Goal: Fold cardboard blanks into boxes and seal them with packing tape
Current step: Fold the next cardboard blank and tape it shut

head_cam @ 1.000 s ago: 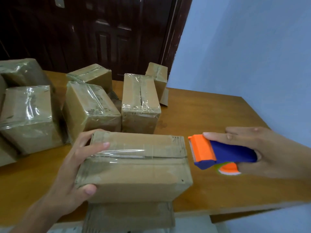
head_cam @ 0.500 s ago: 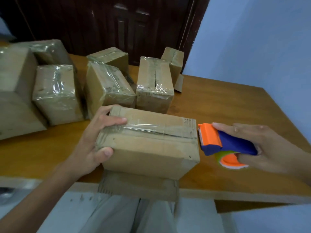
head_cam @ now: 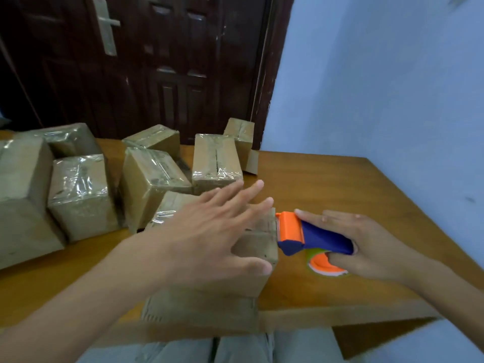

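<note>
Left hand [head_cam: 209, 237] has let go of the near box [head_cam: 258, 247], now hovering flat-fingered over it, while right hand [head_cam: 366, 247] is gripping the tape dispenser [head_cam: 311, 238] touching its right end.

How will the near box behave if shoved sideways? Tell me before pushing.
The near box probably slides rather than tips: it sits low and wide on the smooth table. It likely feels light and slightly soft-walled, being thin cardboard. Its glossy tape may be slippery under the left hand.
</note>
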### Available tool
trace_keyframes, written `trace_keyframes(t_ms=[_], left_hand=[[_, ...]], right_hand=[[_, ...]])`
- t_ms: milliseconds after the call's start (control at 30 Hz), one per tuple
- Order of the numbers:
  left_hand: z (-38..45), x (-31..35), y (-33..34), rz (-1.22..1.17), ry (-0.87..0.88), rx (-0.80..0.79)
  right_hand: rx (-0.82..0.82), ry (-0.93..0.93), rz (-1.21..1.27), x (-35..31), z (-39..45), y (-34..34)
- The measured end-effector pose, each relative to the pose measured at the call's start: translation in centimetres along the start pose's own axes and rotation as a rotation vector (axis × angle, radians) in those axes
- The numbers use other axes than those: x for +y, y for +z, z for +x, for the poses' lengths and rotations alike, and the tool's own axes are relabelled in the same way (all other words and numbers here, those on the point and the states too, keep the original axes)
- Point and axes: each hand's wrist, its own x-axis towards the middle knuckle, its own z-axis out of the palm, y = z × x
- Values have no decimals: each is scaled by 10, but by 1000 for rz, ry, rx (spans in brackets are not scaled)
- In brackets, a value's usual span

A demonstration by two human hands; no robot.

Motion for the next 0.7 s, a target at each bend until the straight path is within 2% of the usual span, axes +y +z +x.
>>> trace_keyframes(t_ms=[100, 233, 433, 700], left_hand=[[17, 1, 15, -3, 39, -69], [18, -2, 20, 22, 82, -32], [19, -1, 23, -2, 122, 14], [21, -5, 26, -20, 149, 43]], right_hand=[[11, 28, 34, -6, -9, -3], [86, 82, 201, -7, -25, -13], [42, 43, 103, -1, -30, -27], [-34, 13, -18, 1, -30, -8]])
